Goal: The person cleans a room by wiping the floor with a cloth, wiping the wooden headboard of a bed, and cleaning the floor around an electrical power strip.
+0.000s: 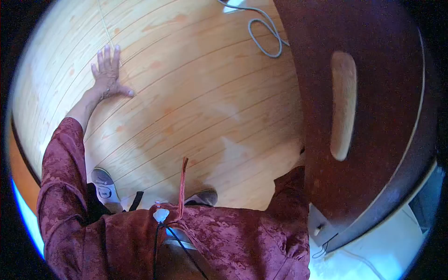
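My left hand (107, 74) is stretched out at the upper left with its fingers spread and nothing in it. It is over the wooden plank floor (186, 102), close to a thin pale string (104, 23); whether it touches the floor I cannot tell. My right hand does not show; the right sleeve (289, 186) runs behind the edge of a dark red-brown panel (382, 102). On that panel is a long pale wooden bar (343, 106).
A grey cord (274, 50) lies looped on the floor at the top. Two shoes (105, 184) stand at the lower left and centre. A red strap (182, 186) hangs in front of my chest. A small metal plate (319, 225) is at the panel's lower corner.
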Demonstrator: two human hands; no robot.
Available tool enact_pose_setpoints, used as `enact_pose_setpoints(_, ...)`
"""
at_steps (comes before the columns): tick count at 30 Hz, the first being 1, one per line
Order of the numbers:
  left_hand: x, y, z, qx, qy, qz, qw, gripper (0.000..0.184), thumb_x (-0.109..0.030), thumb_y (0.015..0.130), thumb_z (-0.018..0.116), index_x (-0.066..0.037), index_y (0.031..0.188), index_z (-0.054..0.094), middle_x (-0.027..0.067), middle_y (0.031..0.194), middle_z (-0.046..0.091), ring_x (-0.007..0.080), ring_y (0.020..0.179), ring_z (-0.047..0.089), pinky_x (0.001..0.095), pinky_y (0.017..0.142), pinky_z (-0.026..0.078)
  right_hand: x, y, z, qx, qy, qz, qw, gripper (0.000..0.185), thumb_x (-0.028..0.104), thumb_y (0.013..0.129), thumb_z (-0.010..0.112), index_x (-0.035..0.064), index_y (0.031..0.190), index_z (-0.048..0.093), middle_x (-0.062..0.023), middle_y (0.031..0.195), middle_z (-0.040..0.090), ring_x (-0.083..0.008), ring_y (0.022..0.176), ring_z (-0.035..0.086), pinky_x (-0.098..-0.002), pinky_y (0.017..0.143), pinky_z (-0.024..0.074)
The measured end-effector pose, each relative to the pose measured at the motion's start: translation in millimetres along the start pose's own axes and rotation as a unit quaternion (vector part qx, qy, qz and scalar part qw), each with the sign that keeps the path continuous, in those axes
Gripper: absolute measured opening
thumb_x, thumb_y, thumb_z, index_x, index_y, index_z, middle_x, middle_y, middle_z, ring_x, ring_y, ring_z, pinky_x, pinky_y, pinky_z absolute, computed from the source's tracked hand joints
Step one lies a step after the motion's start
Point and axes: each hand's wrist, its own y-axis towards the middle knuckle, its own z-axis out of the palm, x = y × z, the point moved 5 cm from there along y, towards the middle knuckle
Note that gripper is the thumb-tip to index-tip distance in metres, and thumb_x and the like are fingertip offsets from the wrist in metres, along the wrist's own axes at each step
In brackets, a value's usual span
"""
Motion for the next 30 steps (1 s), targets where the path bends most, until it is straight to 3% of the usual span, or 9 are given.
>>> enact_pose_setpoints(7,-2.7,-2.7,-7.1,0.033,0.010,-0.004,0.999,0.160,-0.061,0.036,0.088,-0.017,0.151,-0.013,0.0226,0.156,-0.016,0.0456,0.142,-0.018,0.0702,0.106,0.002,145.3,-1.1,-31.4,-0.044,0.045,-0.134,0.989,0.053,0.033,0.079,0.058,0.0135,0.128,0.052,-0.0242,0.128,0.051,-0.0437,0.118,0.048,-0.0517,0.100,0.0381)
enact_pose_setpoints(13,-2.9,-3.6,-9.4,0.038,0.016,-0.006,0.999,0.161,-0.063,0.035,0.087,-0.016,0.151,-0.013,0.0239,0.156,-0.016,0.0468,0.141,-0.019,0.0702,0.106,0.001,320.9,-62.9,-67.8,-0.083,0.139,-0.360,0.919,0.050,0.027,0.077,0.059,0.0110,0.124,0.054,-0.0237,0.126,0.052,-0.0426,0.119,0.047,-0.0514,0.102,0.0363)
enact_pose_setpoints(17,-4.4,-3.7,-8.6,0.032,0.012,-0.004,0.999,0.160,-0.063,0.035,0.088,-0.016,0.152,-0.012,0.0244,0.156,-0.015,0.0467,0.141,-0.018,0.0700,0.106,0.001,429.0,-165.0,-96.7,-0.100,0.220,-0.553,0.797,0.049,0.022,0.075,0.060,0.0093,0.122,0.056,-0.0234,0.126,0.053,-0.0419,0.121,0.046,-0.0512,0.104,0.0350)
enact_pose_setpoints(20,-2.4,-2.3,-6.1,0.028,0.007,-0.006,1.000,0.159,-0.062,0.036,0.088,-0.017,0.152,-0.010,0.0233,0.156,-0.015,0.0456,0.142,-0.018,0.0692,0.107,0.001,471.0,-266.3,-95.8,-0.114,0.289,-0.696,0.648,0.048,0.019,0.074,0.061,0.0081,0.120,0.057,-0.0232,0.125,0.053,-0.0413,0.121,0.046,-0.0511,0.105,0.0341)
enact_pose_setpoints(22,-0.5,-1.9,-5.0,0.017,0.003,-0.008,1.000,0.159,-0.062,0.035,0.088,-0.019,0.152,-0.010,0.0217,0.156,-0.015,0.0444,0.142,-0.018,0.0683,0.107,0.001,458.6,-335.6,-105.7,-0.120,0.339,-0.759,0.543,0.051,0.018,0.074,0.063,0.0127,0.124,0.056,-0.0225,0.134,0.045,-0.0435,0.124,0.041,-0.0533,0.104,0.0342)
enact_pose_setpoints(26,-1.7,-2.2,-5.9,0.020,0.004,-0.019,1.000,0.159,-0.060,0.034,0.089,-0.022,0.152,-0.010,0.0183,0.157,-0.016,0.0418,0.143,-0.018,0.0669,0.108,0.001,430.3,-339.7,-113.3,-0.099,0.336,-0.774,0.527,0.053,0.017,0.078,0.061,0.0193,0.129,0.051,-0.0217,0.142,0.038,-0.0429,0.128,0.039,-0.0532,0.103,0.0370)
enact_pose_setpoints(28,-2.5,-3.8,-7.6,0.021,0.001,-0.021,1.000,0.160,-0.059,0.034,0.090,-0.023,0.152,-0.011,0.0175,0.157,-0.016,0.0411,0.143,-0.018,0.0666,0.109,0.001,415.2,-301.9,-107.7,-0.097,0.286,-0.777,0.553,0.052,0.016,0.079,0.060,0.0209,0.130,0.051,-0.0223,0.144,0.036,-0.0429,0.128,0.039,-0.0518,0.104,0.0364)
enact_pose_setpoints(29,-3.3,-4.3,-9.2,0.021,0.000,-0.019,1.000,0.160,-0.058,0.034,0.090,-0.023,0.152,-0.011,0.0171,0.158,-0.016,0.0408,0.143,-0.018,0.0664,0.109,0.001,403.1,-277.9,-99.7,0.007,0.239,-0.729,0.641,0.052,0.015,0.078,0.060,0.0173,0.130,0.051,-0.0222,0.144,0.036,-0.0408,0.129,0.040,-0.0497,0.106,0.0347)
enact_pose_setpoints(30,-3.8,-3.3,-10.9,0.018,-0.003,-0.020,1.000,0.160,-0.058,0.034,0.090,-0.023,0.152,-0.011,0.0170,0.158,-0.016,0.0407,0.143,-0.018,0.0664,0.109,0.001,388.8,-252.3,-93.6,0.033,0.228,-0.697,0.679,0.051,0.016,0.079,0.059,0.0162,0.130,0.051,-0.0222,0.144,0.037,-0.0401,0.129,0.040,-0.0492,0.106,0.0352)
